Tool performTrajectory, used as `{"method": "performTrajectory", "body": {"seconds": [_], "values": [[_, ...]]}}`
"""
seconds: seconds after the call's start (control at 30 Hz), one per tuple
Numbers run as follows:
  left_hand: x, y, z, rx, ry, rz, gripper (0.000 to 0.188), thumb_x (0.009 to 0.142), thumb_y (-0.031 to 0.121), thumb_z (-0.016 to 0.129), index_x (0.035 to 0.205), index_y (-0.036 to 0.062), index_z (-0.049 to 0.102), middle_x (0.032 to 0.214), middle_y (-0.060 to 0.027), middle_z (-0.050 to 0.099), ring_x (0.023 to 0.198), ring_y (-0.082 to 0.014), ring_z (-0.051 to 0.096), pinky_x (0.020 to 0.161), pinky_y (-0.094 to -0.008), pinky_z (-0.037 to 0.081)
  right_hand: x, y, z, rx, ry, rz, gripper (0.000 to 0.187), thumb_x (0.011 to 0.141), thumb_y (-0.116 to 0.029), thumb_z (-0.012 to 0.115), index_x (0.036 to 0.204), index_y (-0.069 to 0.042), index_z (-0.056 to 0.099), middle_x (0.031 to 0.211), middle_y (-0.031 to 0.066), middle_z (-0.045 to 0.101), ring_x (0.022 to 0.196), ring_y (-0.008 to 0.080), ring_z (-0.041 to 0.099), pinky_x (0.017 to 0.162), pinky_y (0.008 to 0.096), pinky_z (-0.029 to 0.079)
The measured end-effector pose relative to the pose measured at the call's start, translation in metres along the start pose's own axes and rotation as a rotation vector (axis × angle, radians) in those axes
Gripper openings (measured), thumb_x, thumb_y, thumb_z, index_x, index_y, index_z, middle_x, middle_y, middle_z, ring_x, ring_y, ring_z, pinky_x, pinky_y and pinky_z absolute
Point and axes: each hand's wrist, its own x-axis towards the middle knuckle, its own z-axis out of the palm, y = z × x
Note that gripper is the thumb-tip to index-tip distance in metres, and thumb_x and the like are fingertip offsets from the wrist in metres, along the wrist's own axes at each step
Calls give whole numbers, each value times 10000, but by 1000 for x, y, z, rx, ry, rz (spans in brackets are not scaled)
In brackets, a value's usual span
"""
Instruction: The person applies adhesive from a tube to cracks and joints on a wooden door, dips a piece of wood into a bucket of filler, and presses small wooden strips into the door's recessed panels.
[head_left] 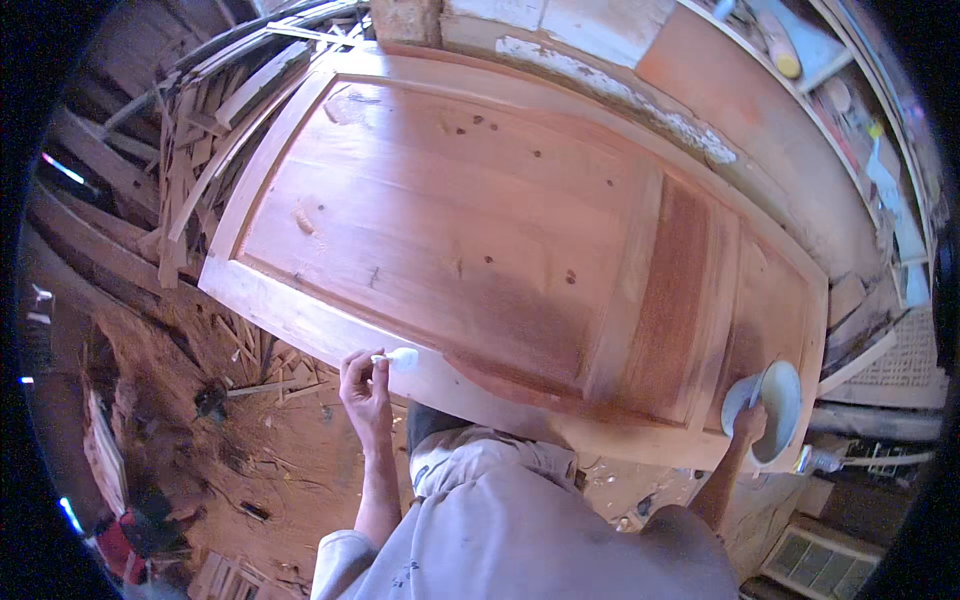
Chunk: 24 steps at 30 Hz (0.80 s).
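A large panelled wooden door (470, 230) lies flat in front of me, with a darker reddish crosspiece (672, 270) toward its right end. My left hand (366, 395) is closed in a pinch on a small white spoon (403, 359), whose rounded end points right over the door's near edge. At the door's right end, my right hand (748, 422) grips the near side of a whitish plastic bucket (784, 392), tilted with its mouth toward the right. What the bucket contains is hard to make out.
Scrap wood strips (205, 140) are heaped beyond the door's left end. Along the far right runs a cluttered shelf (890, 190). What looks like a brush (822, 461) is beside the bucket. Sawdust and offcuts cover the brown floor (270, 470) at left.
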Motion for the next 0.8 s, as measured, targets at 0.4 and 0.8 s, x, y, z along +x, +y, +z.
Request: {"method": "performTrajectory", "body": {"seconds": [0.4, 0.8], "values": [[150, -44, -133, 96, 125, -56, 168, 890, 79, 675, 1042, 14, 702, 948, -10, 511, 764, -82, 457, 687, -227, 399, -188, -362, -233, 209, 3, -526, 349, 957, -340, 567, 1107, -35, 648, 848, 285, 657, 804, 470, 639, 714, 558, 479], [213, -76, -240, 147, 303, -57, 157, 889, 46, 660, 1040, 44, 705, 842, 3, 504, 728, -91, 447, 656, -255, 395, -213, -592, -266, 231, 45, -777, 351, 940, -344, 580, 1137, -62, 651, 1002, 260, 668, 935, 457, 632, 810, 531, 492]]}}
